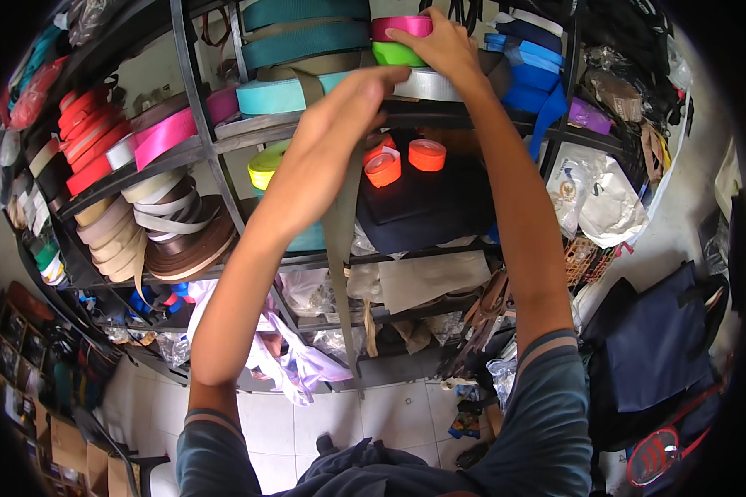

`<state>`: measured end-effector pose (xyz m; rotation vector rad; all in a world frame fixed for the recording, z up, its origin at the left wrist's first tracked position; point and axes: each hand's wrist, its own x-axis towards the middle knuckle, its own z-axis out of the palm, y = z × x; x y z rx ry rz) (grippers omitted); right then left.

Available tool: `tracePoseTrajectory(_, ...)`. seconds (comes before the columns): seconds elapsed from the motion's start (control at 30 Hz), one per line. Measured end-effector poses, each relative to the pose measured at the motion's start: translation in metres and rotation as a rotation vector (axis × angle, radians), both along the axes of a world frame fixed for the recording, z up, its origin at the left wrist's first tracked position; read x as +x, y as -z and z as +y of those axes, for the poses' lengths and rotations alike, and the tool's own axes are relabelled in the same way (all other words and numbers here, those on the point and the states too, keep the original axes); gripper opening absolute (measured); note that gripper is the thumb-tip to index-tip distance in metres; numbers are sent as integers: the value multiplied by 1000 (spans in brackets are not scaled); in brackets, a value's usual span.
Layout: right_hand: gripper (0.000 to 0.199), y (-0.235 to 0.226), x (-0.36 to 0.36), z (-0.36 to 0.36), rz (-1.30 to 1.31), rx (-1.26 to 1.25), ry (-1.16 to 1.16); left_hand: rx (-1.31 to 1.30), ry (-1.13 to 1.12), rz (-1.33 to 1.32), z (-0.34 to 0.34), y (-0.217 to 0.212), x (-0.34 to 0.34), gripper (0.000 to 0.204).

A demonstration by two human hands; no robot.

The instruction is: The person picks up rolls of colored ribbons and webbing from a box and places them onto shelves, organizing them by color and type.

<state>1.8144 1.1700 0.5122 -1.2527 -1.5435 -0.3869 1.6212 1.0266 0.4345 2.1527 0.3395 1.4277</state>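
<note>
Both arms reach up to a dark shelf rack. My right hand point(446, 48) grips a pink ribbon roll point(399, 27), its thumb across the front and its fingers over the far right side. Directly beneath that roll lies a neon green roll point(398, 55). My left hand point(348, 103) is open just left of a silver-grey roll point(427, 84), with a finger stretched toward the roll and nothing visible in the grasp. An olive strap point(338, 240) hangs down behind the left hand. Light turquoise point(265, 95) and dark teal rolls point(307, 41) are stacked to the left.
Blue rolls point(532, 79) with a dangling end sit on the right. Two orange rolls point(427, 155) rest on dark folded fabric point(427, 207) one shelf lower. Red rolls point(91, 137) and brown webbing coils point(191, 240) fill the left bays. A navy bag point(655, 340) stands at right.
</note>
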Motion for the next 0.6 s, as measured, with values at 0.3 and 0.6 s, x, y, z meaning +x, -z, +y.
tracePoseTrajectory(0.3, 89, 20, -25, -5, -157, 248, 436, -116, -20, -33, -45, 70, -69, 57)
tracePoseTrajectory(0.6, 26, 154, -63, -160, 535, 444, -658, -357, -151, -334, -96, 166, -102, 59)
